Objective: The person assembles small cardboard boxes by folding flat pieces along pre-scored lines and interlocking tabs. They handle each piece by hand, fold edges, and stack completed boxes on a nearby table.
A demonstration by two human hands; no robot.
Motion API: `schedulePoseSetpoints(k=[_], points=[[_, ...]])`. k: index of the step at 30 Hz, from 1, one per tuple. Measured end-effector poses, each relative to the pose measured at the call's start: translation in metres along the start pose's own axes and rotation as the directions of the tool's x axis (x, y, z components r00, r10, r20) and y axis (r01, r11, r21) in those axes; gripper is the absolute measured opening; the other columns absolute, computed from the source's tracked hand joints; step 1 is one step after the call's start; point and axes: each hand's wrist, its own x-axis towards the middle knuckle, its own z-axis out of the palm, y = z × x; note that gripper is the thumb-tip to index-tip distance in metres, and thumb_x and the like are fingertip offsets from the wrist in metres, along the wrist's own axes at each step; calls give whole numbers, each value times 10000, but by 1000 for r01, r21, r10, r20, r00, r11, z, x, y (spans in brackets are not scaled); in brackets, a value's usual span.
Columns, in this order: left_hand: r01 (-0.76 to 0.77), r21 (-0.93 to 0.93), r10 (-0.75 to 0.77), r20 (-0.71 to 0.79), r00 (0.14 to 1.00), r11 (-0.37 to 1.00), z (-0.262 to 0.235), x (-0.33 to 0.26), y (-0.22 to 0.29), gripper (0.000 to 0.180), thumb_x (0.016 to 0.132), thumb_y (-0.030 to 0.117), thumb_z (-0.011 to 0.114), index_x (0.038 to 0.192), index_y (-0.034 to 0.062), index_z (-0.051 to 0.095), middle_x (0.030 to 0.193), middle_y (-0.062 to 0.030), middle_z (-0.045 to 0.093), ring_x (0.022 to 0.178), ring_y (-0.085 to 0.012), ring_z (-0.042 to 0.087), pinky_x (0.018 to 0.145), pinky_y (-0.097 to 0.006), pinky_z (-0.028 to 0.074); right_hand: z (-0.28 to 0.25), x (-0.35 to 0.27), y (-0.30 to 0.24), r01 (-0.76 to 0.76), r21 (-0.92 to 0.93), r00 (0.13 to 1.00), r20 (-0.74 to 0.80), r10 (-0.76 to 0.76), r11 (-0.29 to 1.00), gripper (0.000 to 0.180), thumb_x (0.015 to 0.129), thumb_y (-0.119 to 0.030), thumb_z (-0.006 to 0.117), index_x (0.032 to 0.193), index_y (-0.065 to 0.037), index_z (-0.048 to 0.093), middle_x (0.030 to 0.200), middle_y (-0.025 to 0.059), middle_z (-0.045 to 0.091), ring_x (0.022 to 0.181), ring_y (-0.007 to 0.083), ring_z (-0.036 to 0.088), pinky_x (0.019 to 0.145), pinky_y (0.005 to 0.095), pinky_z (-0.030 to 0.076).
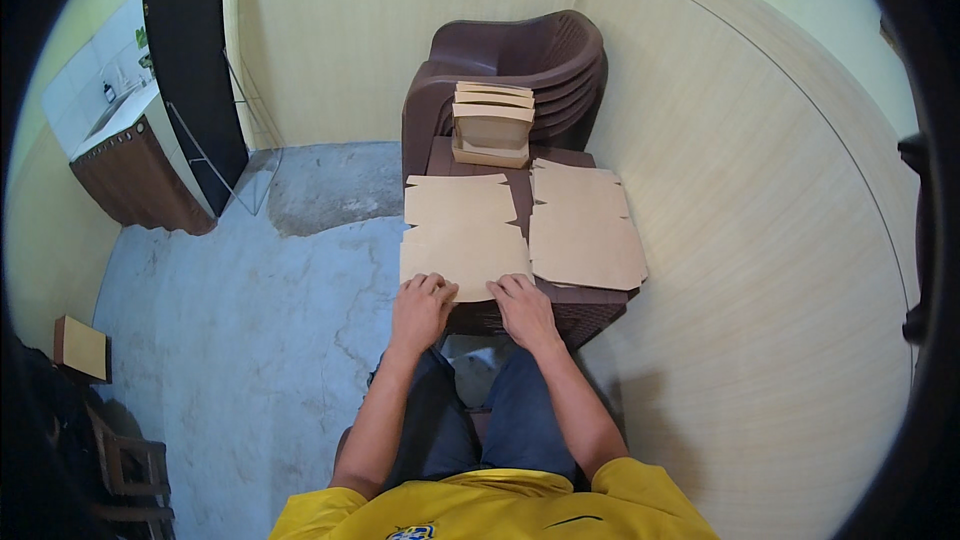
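Two hands, two cardboard stacks

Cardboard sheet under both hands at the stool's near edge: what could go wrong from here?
1. The cardboard sheet juts past the brown stool on the left; pressure from the left hand or right hand could tip it to the floor.
2. The second pile of sheets overhangs the right edge and might slide if nudged.
3. The stack of folded boxes on the chairs looks uneven; a bump could topple it.
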Motion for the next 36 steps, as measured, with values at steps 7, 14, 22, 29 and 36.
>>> schedulePoseSetpoints(k=[7,14,22,29,36], points=[[107,92,-120,151,981,990,3,27,-12,217,972,365,763,1016,174,857,1014,-3,755,1044,-255,730,894,-497,566,-7,26,18,-91,95,990,119,79,991,164,1034,-191,665,1112,-100,778,1067,107,724,1089,340,705,867,488,580],[195,1,-191,214,958,981,-1,44,-32,246,969,389,773,1026,157,831,923,-80,787,956,-338,768,828,-492,598,-9,55,25,-180,105,966,204,156,978,225,1029,-289,708,1148,-113,782,1062,153,797,997,392,760,876,532,583],[263,58,-264,10,964,963,-6,36,-33,327,914,358,818,1211,228,777,1134,-57,716,1103,-299,711,938,-471,538,0,77,21,-240,127,959,185,215,962,346,902,-315,858,1195,-141,796,1156,129,799,1080,373,754,920,515,588],[-22,203,19,13,1000,979,13,21,-18,293,912,178,744,1193,212,820,1085,-27,704,1110,-248,666,958,-438,498,23,62,9,-50,-19,993,-105,47,999,298,861,-206,824,1139,-102,795,1157,82,728,1189,341,671,1006,492,546],[163,-37,-167,-190,967,986,46,-11,-3,392,882,117,726,1264,84,804,1338,-64,767,1285,-294,677,1163,-490,484,63,15,-50,78,25,972,-223,-71,997,486,885,-185,709,1338,-9,722,1387,134,676,1311,330,599,1145,515,479]])
